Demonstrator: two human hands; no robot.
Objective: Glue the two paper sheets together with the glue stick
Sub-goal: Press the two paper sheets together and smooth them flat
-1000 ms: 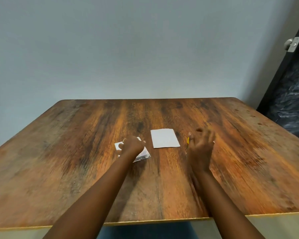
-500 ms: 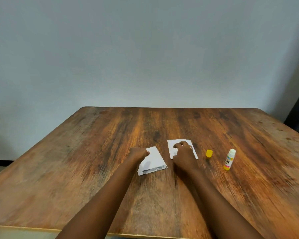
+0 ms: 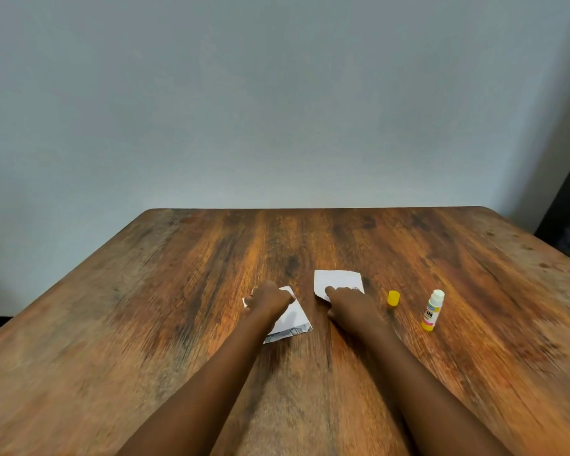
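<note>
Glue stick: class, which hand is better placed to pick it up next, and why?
Right. The glue stick stands uncapped to the right of the right hand, past the yellow cap; the left hand lies farther off, on the left paper sheet.

White paper sheets (image 3: 338, 280), yellow cap (image 3: 393, 298), streaked brown table (image 3: 178, 291).

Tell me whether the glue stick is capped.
Uncapped: the glue stick stands with white top bare, the yellow cap apart beside it.
</note>
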